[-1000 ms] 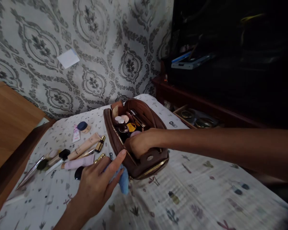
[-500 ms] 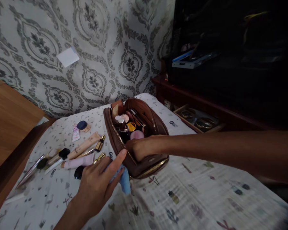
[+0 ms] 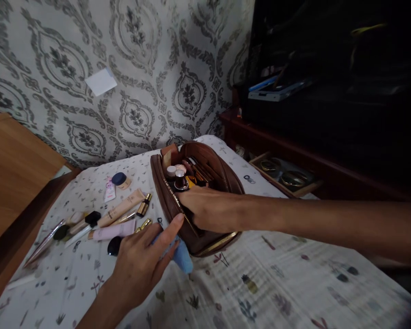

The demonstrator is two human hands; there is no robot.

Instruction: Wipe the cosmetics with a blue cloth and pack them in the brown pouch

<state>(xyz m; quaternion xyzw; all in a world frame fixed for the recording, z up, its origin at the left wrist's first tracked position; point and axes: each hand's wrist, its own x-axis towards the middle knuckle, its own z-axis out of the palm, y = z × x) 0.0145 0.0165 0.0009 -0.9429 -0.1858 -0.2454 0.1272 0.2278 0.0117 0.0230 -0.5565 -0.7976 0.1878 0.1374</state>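
Observation:
A brown zip pouch [image 3: 215, 167] stands unzipped on the patterned sheet, packed with small bottles and jars [image 3: 180, 176]. My right hand [image 3: 207, 209] reaches into its near end, palm down; its fingertips are hidden inside. My left hand [image 3: 142, 262] rests on the sheet against the pouch's near left side, fingers lying over a blue cloth [image 3: 183, 256], forefinger touching the pouch.
Cosmetics lie in a row left of the pouch: a beige tube [image 3: 120, 208], a pink tube [image 3: 111, 231], a small round jar [image 3: 119, 180], brushes and lipsticks. A wooden surface [image 3: 10, 169] is at the left, a dark shelf with a tray of bangles [image 3: 284, 171] at the right.
My right hand slid farther into the pouch, now covering the pink jar seen a moment ago. My left hand stayed on the blue cloth.

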